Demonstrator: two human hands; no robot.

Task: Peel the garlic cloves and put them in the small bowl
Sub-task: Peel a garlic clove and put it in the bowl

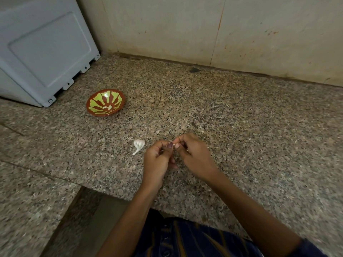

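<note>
- Head view: left hand (159, 160) and right hand (193, 154) pinch one garlic clove (173, 145) between fingertips.
- Clove probably light, papery-skinned, slippery; best pinched at its ends.

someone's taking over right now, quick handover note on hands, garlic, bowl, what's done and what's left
Left hand and right hand: both pinch one small garlic clove between the fingers, above the speckled granite counter, peeling under way.
White garlic bulb: on the counter, just left of the hands.
Small red-and-green patterned bowl: further back on the left, holding a few pale pieces, probably peeled cloves.
Left: finish this clove, drop it in the bowl, then peel the remaining bulb.
</note>
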